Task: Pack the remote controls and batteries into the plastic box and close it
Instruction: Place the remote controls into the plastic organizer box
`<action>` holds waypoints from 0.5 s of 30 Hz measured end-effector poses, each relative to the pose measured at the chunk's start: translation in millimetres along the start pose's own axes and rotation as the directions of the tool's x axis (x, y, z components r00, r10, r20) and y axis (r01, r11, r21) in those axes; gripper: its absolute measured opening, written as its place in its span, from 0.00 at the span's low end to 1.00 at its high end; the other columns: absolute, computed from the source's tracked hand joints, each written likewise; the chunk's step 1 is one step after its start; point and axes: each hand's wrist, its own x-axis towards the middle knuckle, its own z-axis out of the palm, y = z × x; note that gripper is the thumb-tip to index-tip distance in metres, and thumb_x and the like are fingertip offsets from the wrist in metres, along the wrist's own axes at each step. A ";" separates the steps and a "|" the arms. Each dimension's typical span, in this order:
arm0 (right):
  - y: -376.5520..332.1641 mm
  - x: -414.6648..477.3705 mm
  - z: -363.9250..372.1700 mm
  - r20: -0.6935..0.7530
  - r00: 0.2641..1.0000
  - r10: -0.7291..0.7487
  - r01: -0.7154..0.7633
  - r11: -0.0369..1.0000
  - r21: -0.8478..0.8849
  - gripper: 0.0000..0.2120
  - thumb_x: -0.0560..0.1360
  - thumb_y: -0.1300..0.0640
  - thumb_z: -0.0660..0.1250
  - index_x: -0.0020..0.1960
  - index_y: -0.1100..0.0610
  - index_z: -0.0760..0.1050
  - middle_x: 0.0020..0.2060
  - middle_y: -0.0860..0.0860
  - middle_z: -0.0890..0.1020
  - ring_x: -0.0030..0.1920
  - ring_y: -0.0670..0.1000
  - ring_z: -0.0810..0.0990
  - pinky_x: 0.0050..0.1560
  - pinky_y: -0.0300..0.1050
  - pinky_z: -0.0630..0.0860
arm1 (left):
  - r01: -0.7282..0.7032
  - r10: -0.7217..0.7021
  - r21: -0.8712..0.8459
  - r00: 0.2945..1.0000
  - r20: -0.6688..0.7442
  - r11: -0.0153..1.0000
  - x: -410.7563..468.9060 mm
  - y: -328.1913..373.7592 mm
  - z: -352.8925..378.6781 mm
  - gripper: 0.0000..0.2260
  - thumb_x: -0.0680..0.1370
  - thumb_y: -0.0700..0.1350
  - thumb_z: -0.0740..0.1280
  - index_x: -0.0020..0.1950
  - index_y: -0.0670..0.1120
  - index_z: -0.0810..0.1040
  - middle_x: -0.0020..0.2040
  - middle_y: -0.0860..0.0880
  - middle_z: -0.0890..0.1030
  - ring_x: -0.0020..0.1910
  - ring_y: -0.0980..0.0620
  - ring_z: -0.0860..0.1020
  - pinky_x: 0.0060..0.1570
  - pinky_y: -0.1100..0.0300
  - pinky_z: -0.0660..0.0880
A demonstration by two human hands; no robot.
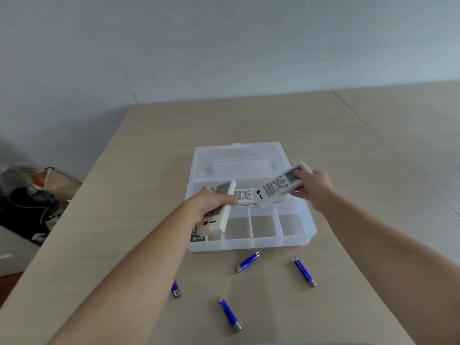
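Observation:
A clear plastic box (293,241) lies open on the table, its lid (239,158) folded back flat. My left hand (211,201) grips a white remote (222,212) over the box's left side. My right hand (313,188) holds a second white remote (276,186) by its screen end, tilted above the box's long back compartment. A third remote (245,194) lies in that compartment. Several blue batteries lie on the table in front of the box: one (247,262), another (305,271), a third (229,314), and one (175,289) partly hidden under my left forearm.
The small front compartments (263,226) of the box hold nothing visible. A label (199,236) sits at the box's front left corner. Left of the table, a pile of bags and clutter (32,195) rests on the floor. A wall stands behind the table.

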 end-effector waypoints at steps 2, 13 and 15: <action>5.1 8.8 13.7 -0.021 0.999 0.050 -0.049 0.998 0.044 0.04 0.75 0.63 0.65 0.49 0.64 0.72 0.36 0.58 0.78 0.33 0.55 0.80 0.24 0.42 0.81 | -0.059 0.062 0.042 0.996 -0.064 0.997 8.8 7.3 -9.9 0.33 0.66 0.47 0.76 0.66 0.48 0.64 0.53 0.43 0.77 0.44 0.45 0.78 0.43 0.53 0.77; 43.2 42.2 89.1 0.049 0.965 0.256 -0.258 0.966 0.028 0.05 0.77 0.64 0.61 0.52 0.64 0.71 0.37 0.56 0.77 0.33 0.56 0.80 0.50 0.51 0.81 | -0.306 0.362 0.381 0.928 -0.084 0.872 69.9 29.9 -27.9 0.39 0.67 0.45 0.77 0.75 0.55 0.64 0.64 0.47 0.74 0.58 0.47 0.76 0.51 0.57 0.75; 42.0 46.0 89.6 -0.017 0.976 0.216 -0.215 0.959 -0.186 0.03 0.76 0.62 0.62 0.46 0.62 0.71 0.32 0.53 0.74 0.30 0.53 0.76 0.42 0.48 0.78 | -0.315 0.386 0.433 0.919 -0.083 0.845 77.4 29.5 -23.9 0.40 0.66 0.46 0.77 0.75 0.55 0.64 0.67 0.46 0.72 0.64 0.47 0.73 0.60 0.56 0.72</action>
